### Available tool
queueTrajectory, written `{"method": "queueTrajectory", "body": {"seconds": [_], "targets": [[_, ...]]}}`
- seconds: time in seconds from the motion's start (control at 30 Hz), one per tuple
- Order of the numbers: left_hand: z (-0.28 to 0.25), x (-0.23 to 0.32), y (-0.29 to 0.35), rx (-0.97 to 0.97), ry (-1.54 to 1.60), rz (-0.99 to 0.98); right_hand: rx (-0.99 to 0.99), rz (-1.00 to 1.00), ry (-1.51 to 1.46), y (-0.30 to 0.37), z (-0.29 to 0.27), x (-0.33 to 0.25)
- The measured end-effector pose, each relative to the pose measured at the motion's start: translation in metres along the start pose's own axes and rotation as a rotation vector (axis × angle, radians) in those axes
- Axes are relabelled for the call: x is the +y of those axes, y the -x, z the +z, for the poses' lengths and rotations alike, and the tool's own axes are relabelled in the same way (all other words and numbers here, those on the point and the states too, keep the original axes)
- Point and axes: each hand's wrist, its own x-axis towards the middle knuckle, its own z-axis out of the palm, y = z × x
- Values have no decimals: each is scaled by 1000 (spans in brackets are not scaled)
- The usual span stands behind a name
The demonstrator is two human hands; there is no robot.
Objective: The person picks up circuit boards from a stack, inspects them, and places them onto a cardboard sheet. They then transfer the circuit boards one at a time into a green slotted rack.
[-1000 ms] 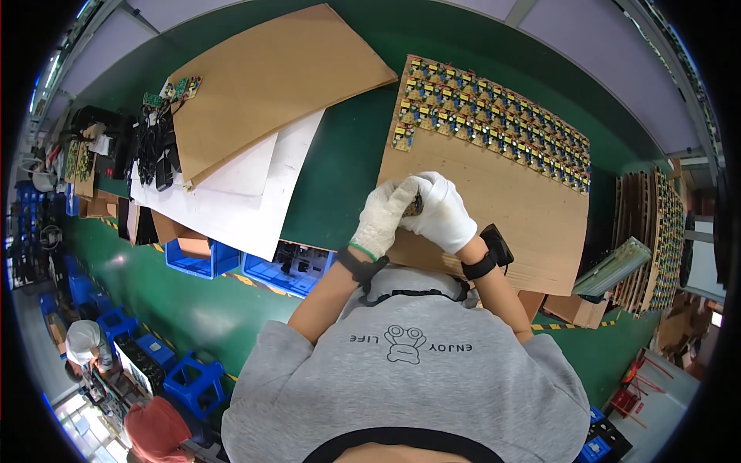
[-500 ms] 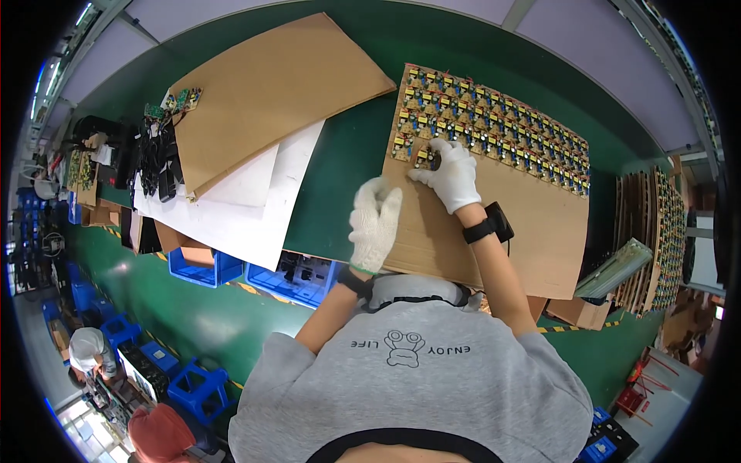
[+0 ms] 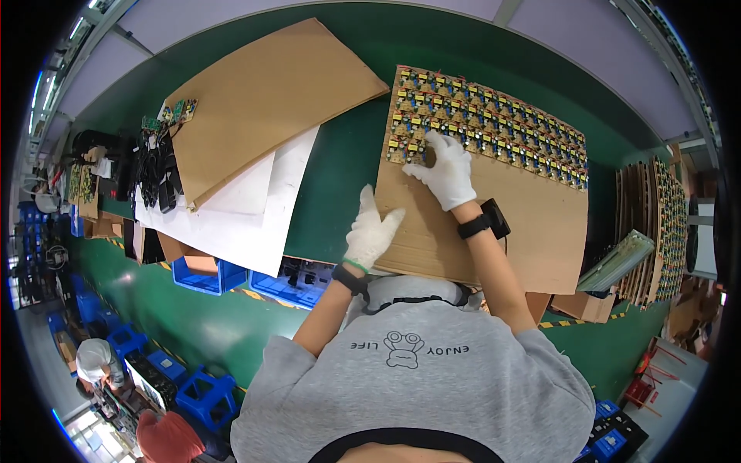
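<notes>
Both my hands wear white gloves. My right hand (image 3: 448,174) is over a brown cardboard sheet (image 3: 509,224), its thumb and fingers spread apart, right beside a small circuit board (image 3: 415,150) at the near left end of the rows. Several close rows of similar circuit boards (image 3: 486,116), with yellow and blue parts, cover the sheet's far part. My left hand (image 3: 372,234) hovers by the sheet's near left edge with nothing in it, thumb and fingers apart.
Left on the green table lie a large cardboard sheet (image 3: 262,100), white sheets (image 3: 258,224), black cables (image 3: 154,170) and loose circuit boards (image 3: 181,112). Upright cardboard layers with boards (image 3: 652,231) stand at right. Blue bins (image 3: 289,285) sit below the table edge. Two people are at lower left.
My right hand has opened and let go of the circuit board, which now sits beside its neighbour in the nearest row. The fingers of my left hand have spread, and it has dropped slightly nearer.
</notes>
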Motion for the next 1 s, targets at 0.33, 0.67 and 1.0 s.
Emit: {"method": "queueTrajectory", "body": {"seconds": [0.33,0.67,1.0], "targets": [[2,-10,-4,-51,98,-1,306,930,713,115,-168,146],[0,-7,-8,-52,-2,8,267,1216,343,194,-177,196],[-6,19,16,-164,416,267,297,1291,397,195,-174,184]]}}
